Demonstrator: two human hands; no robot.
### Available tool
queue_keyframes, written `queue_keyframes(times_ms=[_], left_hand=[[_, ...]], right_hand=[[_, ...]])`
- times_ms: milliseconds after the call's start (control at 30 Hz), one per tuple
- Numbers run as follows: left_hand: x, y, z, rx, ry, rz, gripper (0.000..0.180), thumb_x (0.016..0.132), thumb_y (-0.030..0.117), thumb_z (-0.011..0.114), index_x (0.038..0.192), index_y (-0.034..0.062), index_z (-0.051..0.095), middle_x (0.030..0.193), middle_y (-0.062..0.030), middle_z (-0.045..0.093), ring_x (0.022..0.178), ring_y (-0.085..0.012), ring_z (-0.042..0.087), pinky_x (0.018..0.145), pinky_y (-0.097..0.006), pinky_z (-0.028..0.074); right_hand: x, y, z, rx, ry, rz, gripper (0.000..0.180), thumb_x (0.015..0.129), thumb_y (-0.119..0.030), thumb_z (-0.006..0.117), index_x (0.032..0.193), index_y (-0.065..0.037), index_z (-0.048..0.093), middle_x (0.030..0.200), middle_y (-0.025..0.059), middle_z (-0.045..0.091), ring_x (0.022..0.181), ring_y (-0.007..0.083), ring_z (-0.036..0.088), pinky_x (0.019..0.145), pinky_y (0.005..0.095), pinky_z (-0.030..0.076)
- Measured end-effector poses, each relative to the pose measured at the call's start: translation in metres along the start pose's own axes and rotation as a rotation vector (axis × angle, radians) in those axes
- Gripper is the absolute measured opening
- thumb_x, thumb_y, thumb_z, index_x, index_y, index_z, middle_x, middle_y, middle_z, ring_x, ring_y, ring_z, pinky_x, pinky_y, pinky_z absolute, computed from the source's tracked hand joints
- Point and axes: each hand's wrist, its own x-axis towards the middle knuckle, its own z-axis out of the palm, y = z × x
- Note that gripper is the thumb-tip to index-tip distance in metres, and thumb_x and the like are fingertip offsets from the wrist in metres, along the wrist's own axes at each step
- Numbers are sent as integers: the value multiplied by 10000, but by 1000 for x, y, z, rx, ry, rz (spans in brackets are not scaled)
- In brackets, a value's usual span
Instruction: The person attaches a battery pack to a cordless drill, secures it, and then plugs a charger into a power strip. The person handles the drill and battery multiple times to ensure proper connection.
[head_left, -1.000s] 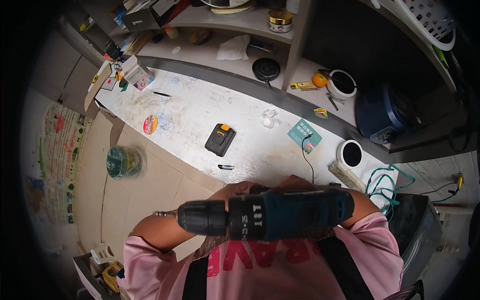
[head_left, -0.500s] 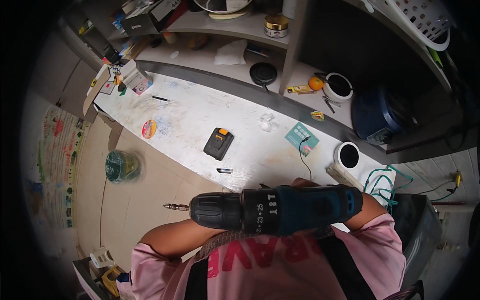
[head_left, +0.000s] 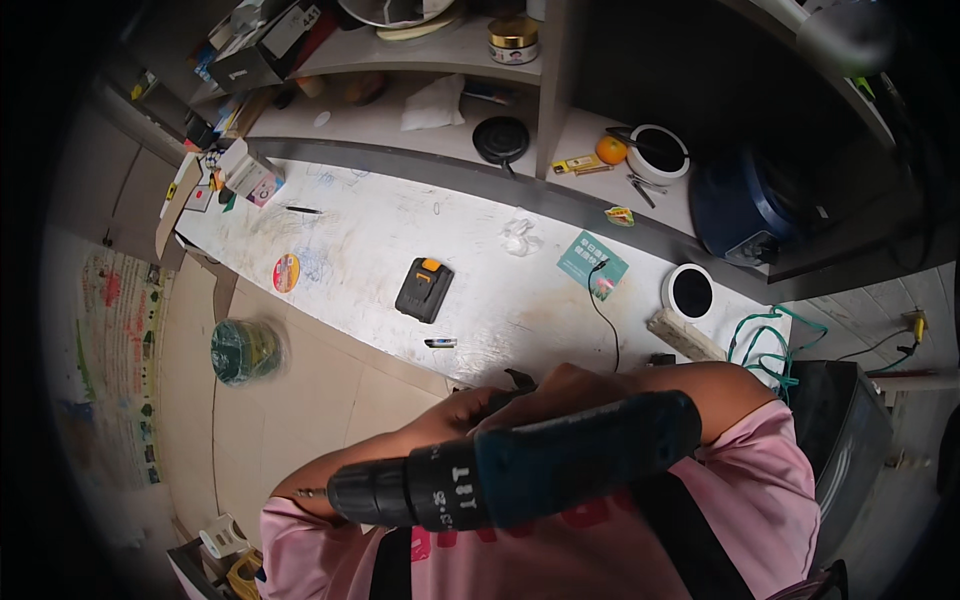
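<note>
A blue and black cordless drill (head_left: 515, 470) is held up close in front of my chest, its chuck and metal bit pointing left and slightly down. My right hand (head_left: 565, 390) is closed on the drill's grip, which the drill body mostly hides. My left hand (head_left: 468, 408) meets it from the left, fingers curled at a dark part of the drill between the two hands. Some of its fingers are hidden. Beyond the hands, a black battery pack (head_left: 424, 292) with an orange latch lies on the white tabletop (head_left: 365, 250). A small shiny tube-like piece (head_left: 440, 343) lies nearer the table's front edge.
A green card (head_left: 592, 265) with a black cable, crumpled tissue (head_left: 520, 238) and a white round object with a dark top (head_left: 689, 291) lie to the right. Green cord (head_left: 765, 345) coils at the right end. Shelves stand behind; a green bin (head_left: 245, 350) is on the floor at left.
The drill has moved down and left, and its chuck end has tilted lower. Both hands now show above it, where they were mostly hidden before. The view has shifted slightly.
</note>
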Motion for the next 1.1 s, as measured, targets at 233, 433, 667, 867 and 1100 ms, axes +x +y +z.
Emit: queue_keyframes(times_ms=[233,433,667,867,1100], left_hand=[[-8,-46,8,-280,110,118,454,837,106,618,1234,-46,458,1150,-124,571,1057,-199,558,936,-300,439],[-29,-19,-11,-208,229,45,466,833,85,620,1240,-49,435,1172,-116,557,1079,-205,545,939,-304,428],[-5,-45,-35,-339,180,433,568,842,56,601,1336,11,324,1244,-105,505,1122,-201,520,953,-318,412],[0,-35,-38,-322,112,687,646,828,31,588,1380,16,254,1326,-146,433,1214,-253,459,993,-389,390],[-8,-41,-35,-401,155,759,692,812,204,608,1359,-29,253,1244,-304,446,1050,-474,532,795,-510,537]], right_hand=[[-13,-9,-6,-312,-29,26,619,783,-209,686,1323,-64,421,1052,104,621,874,232,642,788,321,507],[-83,-6,-29,-1045,462,-135,649,774,-164,704,1338,-56,402,1239,122,537,959,279,618,841,335,490],[-77,-15,-46,-625,1185,-488,345,717,-134,696,997,-15,536,743,59,552,630,140,532,598,261,438],[-92,-7,-83,-754,1363,-150,246,741,-42,666,959,-29,555,746,40,567,617,122,547,562,268,448],[-84,-24,-96,-1699,1343,413,854,582,-174,742,1345,-92,367,868,208,632,769,379,618,712,426,503]])
